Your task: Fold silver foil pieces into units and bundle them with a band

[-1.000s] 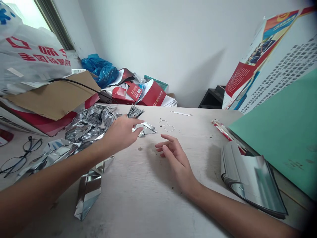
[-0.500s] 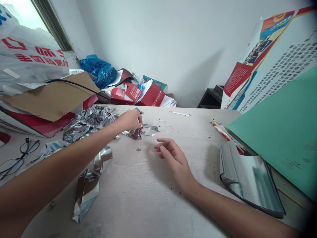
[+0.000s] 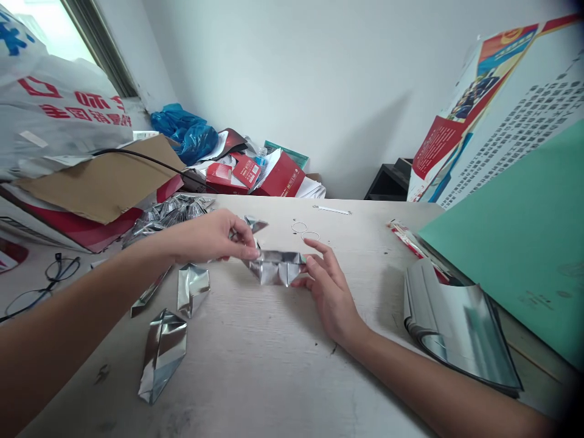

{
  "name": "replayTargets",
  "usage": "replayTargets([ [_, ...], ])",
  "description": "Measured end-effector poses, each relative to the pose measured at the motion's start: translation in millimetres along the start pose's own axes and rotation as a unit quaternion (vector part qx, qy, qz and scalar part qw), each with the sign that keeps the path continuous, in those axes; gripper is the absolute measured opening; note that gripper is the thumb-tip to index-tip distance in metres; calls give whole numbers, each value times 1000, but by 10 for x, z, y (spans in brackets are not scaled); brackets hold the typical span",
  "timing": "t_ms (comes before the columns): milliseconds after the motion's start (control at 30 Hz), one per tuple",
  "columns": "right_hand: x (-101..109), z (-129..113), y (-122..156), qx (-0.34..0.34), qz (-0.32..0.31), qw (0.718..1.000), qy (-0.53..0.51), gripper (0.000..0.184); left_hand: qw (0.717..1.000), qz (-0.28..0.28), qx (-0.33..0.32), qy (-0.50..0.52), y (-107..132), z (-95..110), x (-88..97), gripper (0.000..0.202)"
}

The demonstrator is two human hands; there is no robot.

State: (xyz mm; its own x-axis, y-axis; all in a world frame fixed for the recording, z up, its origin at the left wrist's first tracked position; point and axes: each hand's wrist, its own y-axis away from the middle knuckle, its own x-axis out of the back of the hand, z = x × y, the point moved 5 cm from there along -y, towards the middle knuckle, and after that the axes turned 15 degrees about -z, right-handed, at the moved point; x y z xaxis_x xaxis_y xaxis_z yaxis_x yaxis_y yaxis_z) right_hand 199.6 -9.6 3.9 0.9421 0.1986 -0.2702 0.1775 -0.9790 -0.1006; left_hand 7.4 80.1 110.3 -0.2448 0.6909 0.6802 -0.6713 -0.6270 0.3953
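Between my two hands is a folded silver foil piece (image 3: 276,267), held just above the white table. My left hand (image 3: 223,236) pinches its left end between thumb and fingers. At its right end, the thumb and fingers of my right hand (image 3: 327,289) close on it. Behind my left fingers another silver foil piece (image 3: 255,224) shows in part. Nearer to me, left of centre, a folded foil piece (image 3: 163,353) and a smaller foil piece (image 3: 192,287) lie on the table.
Crumpled silver foil shapes (image 3: 173,212) are heaped at the back left, by a cardboard box (image 3: 104,179). Two white rings (image 3: 300,227) lie behind my right hand. On the right rests a stack of silver sheets (image 3: 456,328) against a green board (image 3: 515,243). A cable (image 3: 50,283) lies left.
My left hand has brought the foil piece from the back of the table toward me and to the right. My right hand has closed on its other end.
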Motion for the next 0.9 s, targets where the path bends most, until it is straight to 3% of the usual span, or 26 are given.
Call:
replayTargets([
  [133,-151,-47,36,-39,-127,990,49,35,995,-86,-10,52,58,-56,-256,28],
  [233,-242,-52,66,-72,-198,972,100,41,994,-85,-24,69,3,-70,-351,27],
  [333,-244,-25,50,-89,-196,966,146,41,994,10,-27,105,-69,-89,-349,27],
  [433,-171,12,4,-85,-140,977,135,41,984,135,-5,116,-75,-112,-340,38],
  [500,-123,36,-21,-76,-105,988,90,40,981,161,7,106,-69,-100,-400,46],
  [600,-90,55,-34,-66,-73,995,30,40,986,128,-4,107,-82,-50,-555,48],
  [733,-138,42,-16,-66,-100,993,-14,34,986,88,-35,137,-84,-7,-646,47],
  [900,-174,-10,4,-46,-132,987,-80,27,974,-34,-46,217,-90,-61,-640,39],
])
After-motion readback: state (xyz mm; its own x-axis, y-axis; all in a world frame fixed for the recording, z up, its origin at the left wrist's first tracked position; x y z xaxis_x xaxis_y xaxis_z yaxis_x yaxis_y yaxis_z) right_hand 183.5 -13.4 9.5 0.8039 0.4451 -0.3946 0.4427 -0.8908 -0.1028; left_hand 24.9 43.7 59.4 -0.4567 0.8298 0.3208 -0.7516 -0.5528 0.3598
